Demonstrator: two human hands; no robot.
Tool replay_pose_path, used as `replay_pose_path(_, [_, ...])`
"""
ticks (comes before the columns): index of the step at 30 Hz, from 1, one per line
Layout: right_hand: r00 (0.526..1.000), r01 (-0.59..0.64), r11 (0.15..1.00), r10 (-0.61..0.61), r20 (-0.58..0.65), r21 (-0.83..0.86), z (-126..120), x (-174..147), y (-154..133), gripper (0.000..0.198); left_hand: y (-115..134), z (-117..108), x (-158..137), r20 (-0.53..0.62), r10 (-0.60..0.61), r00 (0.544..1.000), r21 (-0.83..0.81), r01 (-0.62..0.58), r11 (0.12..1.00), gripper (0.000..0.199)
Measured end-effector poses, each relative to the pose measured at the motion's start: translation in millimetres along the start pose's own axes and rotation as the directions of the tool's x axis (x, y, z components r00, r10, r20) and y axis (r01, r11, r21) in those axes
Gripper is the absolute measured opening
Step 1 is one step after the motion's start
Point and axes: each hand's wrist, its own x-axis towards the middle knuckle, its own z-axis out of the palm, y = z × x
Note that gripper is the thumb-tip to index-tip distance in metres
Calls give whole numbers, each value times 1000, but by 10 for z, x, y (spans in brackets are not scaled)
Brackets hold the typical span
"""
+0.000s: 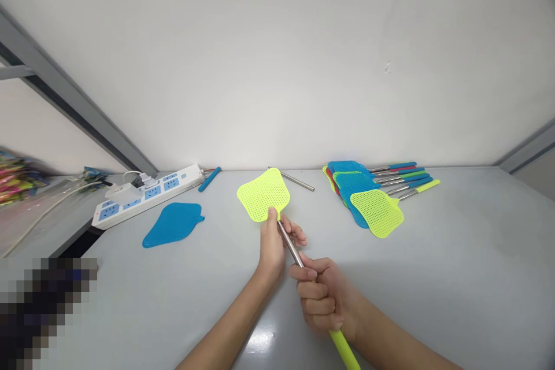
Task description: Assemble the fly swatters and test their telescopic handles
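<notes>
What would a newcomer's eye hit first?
Probably the bright yellow fly swatter at centre, the left hand at its neck and the right hand around its handle. Next, the pile of fly swatters at back right, then the loose blue swatter head on the left, in front of the power strip.

Bright, even light, with white glare on the tabletop (455, 277) near bottom centre; edges stretch, the top right corner darkens, blocky pixels mask the lower left.

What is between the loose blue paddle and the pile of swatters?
In the head view: a yellow swatter, held by left hand and right hand, with a rod behind.
</notes>
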Motion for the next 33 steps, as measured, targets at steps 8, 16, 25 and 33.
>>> replay_pose_path(8, [1000, -14, 1000, 14, 10, -7, -24, 0, 0, 27, 21, 30, -25, -17, 2, 1000, 8, -2, 1000, 41])
replay_pose_path(16, [996, -28, 998, 23, -92, -54, 16, -1, -18, 28, -9, 82, -79, -60, 0, 998, -7, 0, 1000, 40])
replay_pose_path(25, [969, 2, 997, -22, -247, -81, 87, -1, -33, 27, -55, 110, -106, -69, -80, 994, -2, 80, 997, 42])
replay_pose_path(33, [943, 30, 994, -62, -327, -104, 74, -30, -104, 29, -110, 128, -136, -14, -91, 996, 12, 91, 996, 45])
